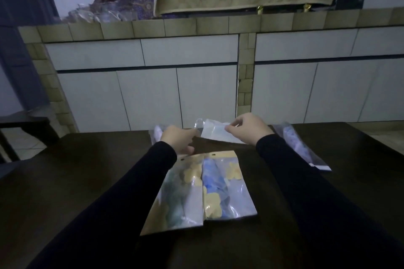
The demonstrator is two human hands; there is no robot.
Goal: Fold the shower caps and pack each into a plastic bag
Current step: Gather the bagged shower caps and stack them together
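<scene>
Both hands hold one clear plastic bag (215,132) above the far part of the dark table (87,170). My left hand (180,138) grips its left end; my right hand (248,128) pinches its upper right edge. Closer to me lie two packed bags side by side, each with yellow flower prints: the left bag (177,194) holds a greenish cap, the right bag (225,185) a blue cap. Another bagged bluish cap (299,146) lies at the right. A whitish crumpled piece (157,132), perhaps a cap, shows behind my left hand.
Beyond the table stands a tiled counter with white cabinet doors (153,85). Cloth and crumpled plastic (105,13) sit on the counter top. A dark stool or side table (24,122) is at the left.
</scene>
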